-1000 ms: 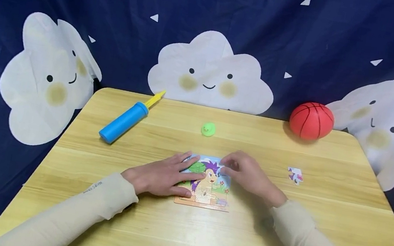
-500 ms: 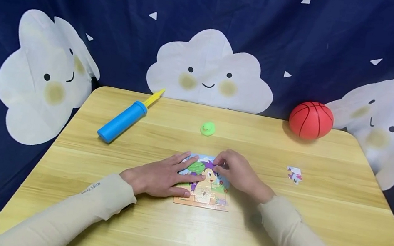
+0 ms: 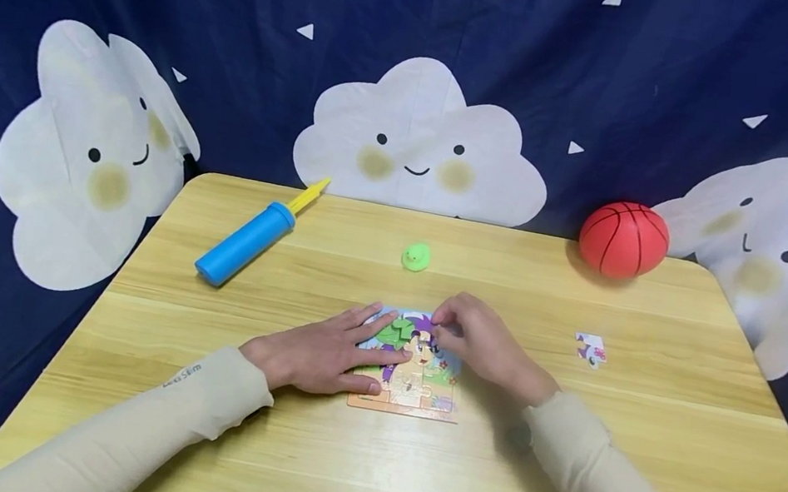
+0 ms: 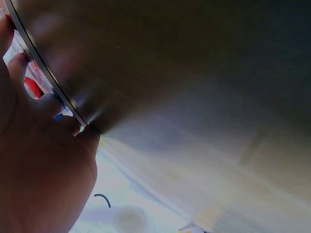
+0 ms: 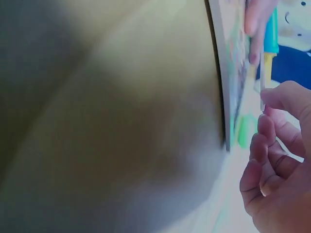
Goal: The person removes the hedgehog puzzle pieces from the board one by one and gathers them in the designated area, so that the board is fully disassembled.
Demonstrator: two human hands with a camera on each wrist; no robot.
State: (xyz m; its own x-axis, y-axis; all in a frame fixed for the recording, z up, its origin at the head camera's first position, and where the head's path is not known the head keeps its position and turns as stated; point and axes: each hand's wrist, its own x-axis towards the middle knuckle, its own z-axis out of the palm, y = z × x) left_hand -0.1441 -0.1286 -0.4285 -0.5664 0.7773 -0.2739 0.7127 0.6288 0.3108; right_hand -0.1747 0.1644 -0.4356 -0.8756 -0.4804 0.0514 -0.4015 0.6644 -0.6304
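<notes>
A jigsaw puzzle with a cartoon hedgehog lies in its flat frame mid-table. My left hand rests spread over the puzzle's left side, fingers straight; in the left wrist view the hand is at the board's edge. My right hand is over the upper right of the puzzle, pinching a thin puzzle piece between thumb and index finger. In the right wrist view the piece is edge-on above the board, and the right hand's other fingers are curled. Its fingers partly cover the puzzle's upper right corner.
One loose puzzle piece lies to the right on the wooden table. A green toy duck sits behind the puzzle. A blue hand pump lies back left, and a red toy basketball sits at the back right.
My right hand has moved left over the puzzle with its piece, then slightly back to the right and away from me. The left hand has stayed in place.
</notes>
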